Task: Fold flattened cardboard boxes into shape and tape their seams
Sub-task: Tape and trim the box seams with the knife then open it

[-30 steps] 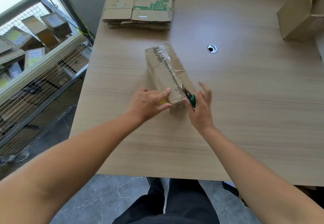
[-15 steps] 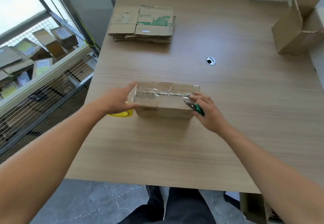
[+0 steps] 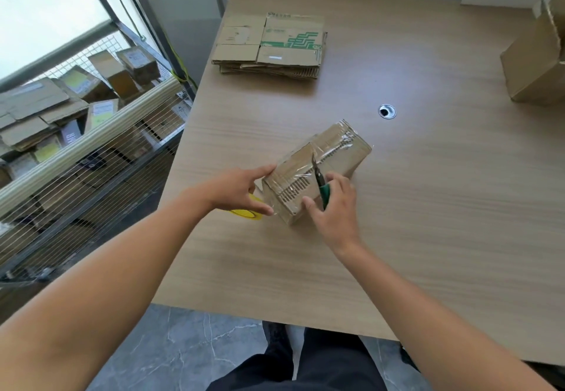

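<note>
A small folded cardboard box [image 3: 333,158] lies on the wooden table [image 3: 428,207], its top seam covered with clear tape. My left hand [image 3: 241,190] touches the box's near-left end with straight index finger and thumb. My right hand [image 3: 334,207] grips a green-handled cutter [image 3: 321,181], its blade resting on the taped top of the box. A yellow tape roll [image 3: 244,211] lies flat on the table, partly hidden under my left hand.
A stack of flattened cardboard boxes [image 3: 272,43] lies at the table's far left. A folded box [image 3: 538,54] stands at the far right edge. A cable grommet [image 3: 387,111] sits mid-table. A wire cage [image 3: 76,134] of boxes stands to the left.
The box has turned from lying crosswise to pointing diagonally away to the right. My right hand moved with the cutter onto the box's top. My left hand stayed at the near-left end.
</note>
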Available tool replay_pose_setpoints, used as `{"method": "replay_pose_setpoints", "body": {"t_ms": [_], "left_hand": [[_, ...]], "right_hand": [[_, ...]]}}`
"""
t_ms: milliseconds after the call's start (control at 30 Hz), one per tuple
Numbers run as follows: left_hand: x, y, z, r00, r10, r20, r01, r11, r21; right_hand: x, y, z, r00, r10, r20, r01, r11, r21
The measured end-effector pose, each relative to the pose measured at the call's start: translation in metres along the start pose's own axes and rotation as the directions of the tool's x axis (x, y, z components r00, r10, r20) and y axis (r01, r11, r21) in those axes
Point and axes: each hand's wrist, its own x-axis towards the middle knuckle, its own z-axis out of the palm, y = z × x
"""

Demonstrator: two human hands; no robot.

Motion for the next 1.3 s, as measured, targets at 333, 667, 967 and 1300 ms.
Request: {"method": "replay_pose_setpoints", "body": {"t_ms": [333, 667, 967, 1300], "left_hand": [[-0.026, 0.047, 0.036, 0.995, 0.084, -0.047, -0.091, 0.977, -0.191], [-0.048, 0.061, 0.0, 0.918, 0.232, -0.322, -0.356, 0.84, -0.41], [-0.049, 0.057, 0.001, 0.866, 0.198, -0.46, -0.272, 0.957, -0.102], [-0.062, 0.061, -0.004, 0.824, 0.212, -0.526, -0.277, 0.96, -0.045]], "right_hand": [[0.076, 0.029, -0.054, 0.95, -0.197, 0.241, 0.23, 0.966, -0.12], [0.024, 0.036, -0.036, 0.954, 0.135, 0.268, -0.178, 0.973, 0.144], [-0.001, 0.009, -0.016, 0.953, 0.181, 0.241, -0.218, 0.966, 0.136], [0.009, -0.072, -0.044, 0.96, 0.06, 0.274, -0.21, 0.802, 0.559]]}}
